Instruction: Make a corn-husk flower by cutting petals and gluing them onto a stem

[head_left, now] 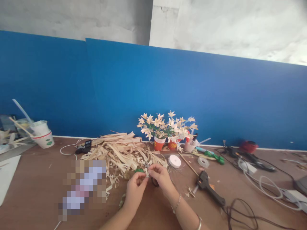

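My left hand (136, 191) and my right hand (163, 179) meet low in the middle of the view, over the brown table. Thumbs and fingertips of both are pinched on a small pale piece (147, 174), perhaps a strip of husk; its exact shape is too small to make out. Just beyond them lies a heap of dry, straw-coloured husk strips (120, 148). A bit of green (139, 170) shows behind my left fingers. Partly hidden by my right hand is a dark loop (154, 182), possibly a scissors handle.
Pale flowers (157, 123) stand in red cups (158, 144) at the back. A white ribbon roll (174, 161), clear tape roll (203, 162) and black glue gun (208, 188) with trailing cable (242, 217) lie rightward. Left are a paper cup (45, 140) and a blurred-out object (83, 188).
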Demonstrator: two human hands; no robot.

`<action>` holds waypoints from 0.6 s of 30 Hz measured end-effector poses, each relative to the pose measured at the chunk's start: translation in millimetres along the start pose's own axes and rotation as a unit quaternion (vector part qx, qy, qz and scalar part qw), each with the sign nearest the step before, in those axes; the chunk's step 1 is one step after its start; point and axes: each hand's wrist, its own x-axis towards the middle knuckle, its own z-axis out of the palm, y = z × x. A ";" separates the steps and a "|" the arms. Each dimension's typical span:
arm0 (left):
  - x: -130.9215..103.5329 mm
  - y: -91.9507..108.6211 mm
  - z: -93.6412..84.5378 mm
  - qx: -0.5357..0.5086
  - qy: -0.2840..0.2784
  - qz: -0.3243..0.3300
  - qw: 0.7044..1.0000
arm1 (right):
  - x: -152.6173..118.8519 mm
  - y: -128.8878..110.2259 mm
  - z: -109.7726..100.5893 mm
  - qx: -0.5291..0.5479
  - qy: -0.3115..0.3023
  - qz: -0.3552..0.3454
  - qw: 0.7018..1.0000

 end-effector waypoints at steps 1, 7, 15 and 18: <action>-0.3 0.8 -0.2 0.002 0.003 0.001 1.000 | 0.0 0.0 0.4 -0.002 -0.003 -0.001 1.000; -1.1 4.2 -0.7 0.008 0.010 0.011 1.000 | -0.9 -1.4 1.1 -0.007 -0.008 0.003 1.000; 0.3 -0.5 -2.0 0.017 0.015 0.023 0.999 | -1.8 -2.6 0.6 -0.013 -0.007 0.005 1.000; -0.5 1.7 -2.2 0.018 0.021 0.030 0.999 | -1.6 -2.9 0.9 -0.009 -0.009 0.006 1.000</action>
